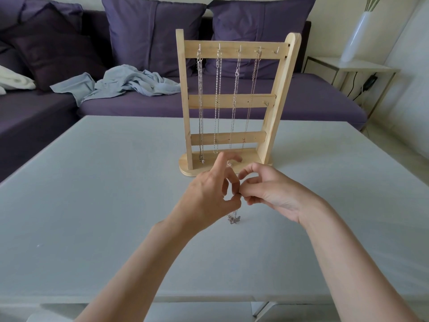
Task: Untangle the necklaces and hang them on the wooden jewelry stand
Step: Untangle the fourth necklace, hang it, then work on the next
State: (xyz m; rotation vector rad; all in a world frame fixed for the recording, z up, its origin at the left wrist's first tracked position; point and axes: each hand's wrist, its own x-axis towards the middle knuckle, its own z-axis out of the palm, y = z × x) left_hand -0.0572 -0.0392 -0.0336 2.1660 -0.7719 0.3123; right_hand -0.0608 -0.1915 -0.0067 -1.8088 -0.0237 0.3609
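A wooden jewelry stand (271,117) rises at the middle of the grey table (92,182). Several silver necklaces (217,101) hang from the hooks on its top bar; the rightmost hook (276,51) is bare. Just in front of the stand's base, my left hand (209,194) and my right hand (271,191) meet, each pinching the same thin silver necklace (234,218). Its loose end with a small pendant dangles below my fingers, down to the table. The index finger of the left hand points up.
A purple sofa (301,101) with cushions stands behind the table, with a crumpled pale blue cloth (125,82) on its seat. A white side table (348,66) with a white vase (357,36) is at the far right.
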